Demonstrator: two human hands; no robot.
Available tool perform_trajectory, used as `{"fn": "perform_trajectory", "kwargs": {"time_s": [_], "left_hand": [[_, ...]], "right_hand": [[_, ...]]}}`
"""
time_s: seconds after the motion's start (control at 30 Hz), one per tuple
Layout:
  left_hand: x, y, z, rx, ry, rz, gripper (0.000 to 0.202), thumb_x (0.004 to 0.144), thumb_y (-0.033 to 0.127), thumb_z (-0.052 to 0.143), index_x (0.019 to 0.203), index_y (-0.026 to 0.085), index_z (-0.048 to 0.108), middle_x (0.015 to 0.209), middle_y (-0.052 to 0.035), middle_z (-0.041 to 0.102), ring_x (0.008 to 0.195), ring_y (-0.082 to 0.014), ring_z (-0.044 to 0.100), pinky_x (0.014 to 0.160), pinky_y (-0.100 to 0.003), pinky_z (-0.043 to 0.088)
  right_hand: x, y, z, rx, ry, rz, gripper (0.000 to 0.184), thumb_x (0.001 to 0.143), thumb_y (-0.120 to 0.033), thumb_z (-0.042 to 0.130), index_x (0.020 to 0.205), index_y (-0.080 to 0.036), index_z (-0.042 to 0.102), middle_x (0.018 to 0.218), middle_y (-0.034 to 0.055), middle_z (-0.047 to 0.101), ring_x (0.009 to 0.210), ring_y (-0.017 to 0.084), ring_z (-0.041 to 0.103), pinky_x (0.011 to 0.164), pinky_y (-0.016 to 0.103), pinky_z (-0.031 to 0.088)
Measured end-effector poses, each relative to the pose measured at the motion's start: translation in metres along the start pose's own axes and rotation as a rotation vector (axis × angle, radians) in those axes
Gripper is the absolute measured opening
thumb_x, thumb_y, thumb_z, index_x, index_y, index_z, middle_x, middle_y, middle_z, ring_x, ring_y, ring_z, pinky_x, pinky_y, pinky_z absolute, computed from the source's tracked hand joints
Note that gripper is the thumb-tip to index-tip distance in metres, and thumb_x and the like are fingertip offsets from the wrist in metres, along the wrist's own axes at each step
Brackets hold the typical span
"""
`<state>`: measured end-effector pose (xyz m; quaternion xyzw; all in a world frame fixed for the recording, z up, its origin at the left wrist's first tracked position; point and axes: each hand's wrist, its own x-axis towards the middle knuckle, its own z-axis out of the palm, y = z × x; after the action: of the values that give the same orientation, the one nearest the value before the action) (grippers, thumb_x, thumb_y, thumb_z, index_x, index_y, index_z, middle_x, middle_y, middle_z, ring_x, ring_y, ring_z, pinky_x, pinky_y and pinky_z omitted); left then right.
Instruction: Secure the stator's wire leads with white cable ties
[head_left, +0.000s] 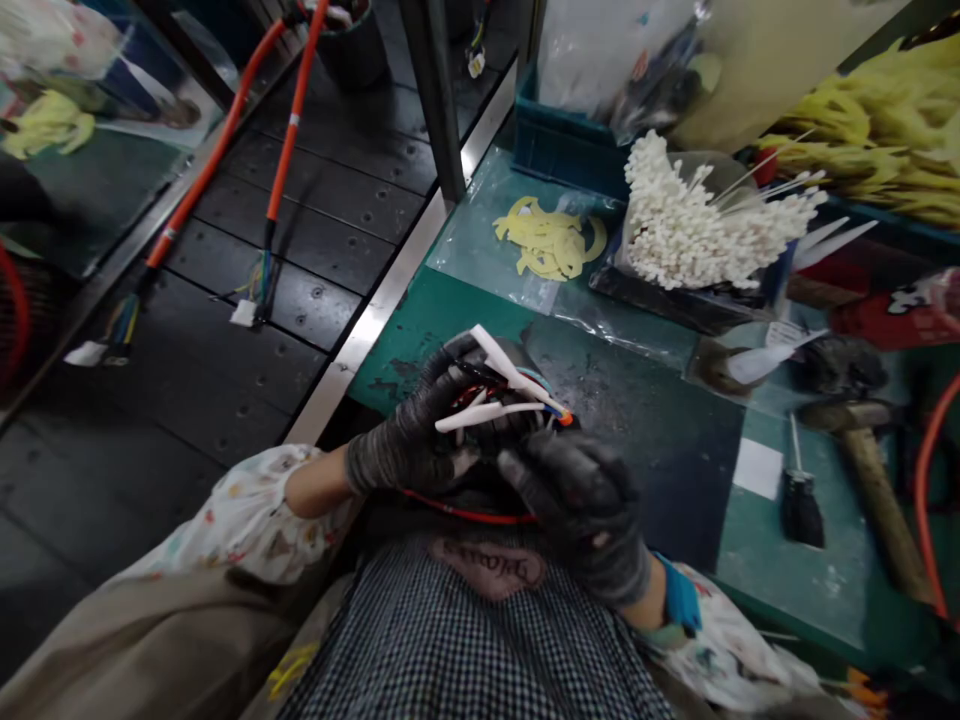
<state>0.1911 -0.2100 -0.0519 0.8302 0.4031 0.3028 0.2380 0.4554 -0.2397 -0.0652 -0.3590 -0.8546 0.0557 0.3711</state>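
Close to my body is a round, dark motor stator (511, 432) with reddish windings, partly hidden by my hands. White insulating sleeves (499, 358) stick out above it, and blue, yellow and orange-tipped wire ends (561, 414) show at its right. My left hand (411, 430), in a grey-black glove, wraps round the stator's left side. At its right front is my right hand (581, 500), gloved too, with fingers curled inward at the edge. Whatever those fingertips pinch, if anything, is hidden. A red cable (472, 514) curves along the near side.
Yellow paper pieces (551, 238) lie behind, beside a bundle of white sleeves (694, 225). A white-nozzled bottle (765, 360), screwdriver (802, 505) and hammer (874, 480) lie right. A metal-edged roller conveyor (315, 260) with orange cables (289, 150) runs left, near a post (435, 100).
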Motion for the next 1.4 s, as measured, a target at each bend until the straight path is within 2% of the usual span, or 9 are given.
{"fn": "perform_trajectory", "kwargs": {"time_s": [0.13, 0.27, 0.47, 0.6, 0.8, 1.0, 1.17, 1.27, 1.4], "left_hand": [[0.008, 0.016, 0.005, -0.009, -0.013, -0.025, 0.106, 0.095, 0.021, 0.076, 0.183, 0.030, 0.016, 0.186, -0.0211, 0.029, 0.178, -0.0409, 0.024, 0.142, -0.063, 0.038], [0.016, 0.024, 0.007, -0.001, -0.049, -0.019, 0.102, 0.094, 0.023, 0.075, 0.181, 0.023, 0.021, 0.185, -0.0225, 0.029, 0.175, -0.0462, 0.028, 0.141, -0.067, 0.037], [0.021, 0.020, 0.003, -0.001, -0.120, -0.023, 0.107, 0.097, 0.029, 0.073, 0.184, 0.029, 0.010, 0.185, -0.0187, 0.030, 0.178, -0.0427, 0.022, 0.144, -0.065, 0.033], [0.007, 0.022, 0.019, -0.065, 0.040, -0.027, 0.097, 0.100, 0.030, 0.071, 0.182, 0.027, 0.019, 0.185, -0.0194, 0.031, 0.176, -0.0421, 0.026, 0.143, -0.063, 0.036], [-0.010, 0.023, 0.062, -0.004, 0.307, -0.154, 0.098, 0.106, 0.066, 0.070, 0.181, 0.034, 0.016, 0.187, -0.0179, 0.019, 0.177, -0.0434, 0.021, 0.141, -0.064, 0.040], [0.015, 0.025, 0.067, -0.034, 0.334, -0.043, 0.079, 0.106, 0.044, 0.072, 0.172, 0.020, 0.037, 0.180, -0.0218, 0.032, 0.171, -0.0421, 0.034, 0.138, -0.066, 0.041], [0.031, 0.032, 0.061, -0.009, 0.251, -0.038, 0.078, 0.102, 0.042, 0.069, 0.170, 0.017, 0.040, 0.180, -0.0232, 0.033, 0.170, -0.0440, 0.036, 0.137, -0.067, 0.041], [0.035, 0.031, 0.057, -0.004, 0.217, -0.008, 0.082, 0.100, 0.037, 0.071, 0.171, 0.012, 0.038, 0.179, -0.0265, 0.033, 0.170, -0.0462, 0.035, 0.137, -0.068, 0.041], [0.036, 0.030, 0.051, 0.020, 0.164, -0.025, 0.089, 0.098, 0.034, 0.075, 0.173, 0.014, 0.032, 0.180, -0.0274, 0.030, 0.172, -0.0466, 0.032, 0.138, -0.069, 0.040]], "right_hand": [[0.003, 0.017, -0.002, -0.002, -0.041, 0.197, 0.051, 0.108, -0.024, 0.072, 0.156, -0.037, 0.065, 0.164, 0.0091, 0.063, 0.157, 0.036, 0.054, 0.129, 0.065, 0.053], [0.008, 0.034, 0.006, 0.178, -0.034, 0.293, 0.072, 0.111, -0.041, 0.071, 0.175, -0.031, 0.041, 0.160, 0.0140, 0.063, 0.148, 0.035, 0.062, 0.122, 0.060, 0.061], [0.018, 0.041, 0.002, 0.336, -0.089, 0.316, 0.067, 0.109, -0.050, 0.072, 0.169, -0.032, 0.048, 0.152, 0.0139, 0.068, 0.135, 0.035, 0.071, 0.113, 0.059, 0.065], [0.014, 0.027, 0.006, 0.286, -0.024, 0.394, 0.063, 0.105, -0.044, 0.079, 0.163, -0.031, 0.055, 0.142, 0.0130, 0.073, 0.122, 0.034, 0.074, 0.106, 0.056, 0.068], [0.010, 0.020, 0.002, 0.243, -0.049, 0.520, 0.056, 0.106, -0.045, 0.077, 0.156, -0.026, 0.063, 0.140, 0.0148, 0.076, 0.120, 0.035, 0.077, 0.104, 0.057, 0.070], [0.009, 0.060, -0.031, 0.102, -0.305, 0.191, 0.030, 0.108, -0.036, 0.071, 0.135, -0.025, 0.081, 0.157, 0.0154, 0.071, 0.141, 0.038, 0.071, 0.113, 0.055, 0.067], [0.004, 0.089, -0.030, 0.187, -0.342, 0.076, 0.025, 0.107, -0.037, 0.068, 0.123, -0.027, 0.086, 0.118, 0.0105, 0.086, 0.115, 0.033, 0.081, 0.116, 0.062, 0.064], [0.006, 0.095, -0.025, 0.246, -0.338, 0.025, 0.018, 0.105, -0.034, 0.071, 0.113, -0.027, 0.086, 0.109, 0.0075, 0.087, 0.106, 0.030, 0.082, 0.119, 0.061, 0.062], [0.010, 0.095, -0.022, 0.240, -0.368, 0.013, 0.018, 0.105, -0.038, 0.072, 0.108, -0.027, 0.086, 0.106, 0.0082, 0.086, 0.125, 0.035, 0.077, 0.129, 0.068, 0.052]]}}
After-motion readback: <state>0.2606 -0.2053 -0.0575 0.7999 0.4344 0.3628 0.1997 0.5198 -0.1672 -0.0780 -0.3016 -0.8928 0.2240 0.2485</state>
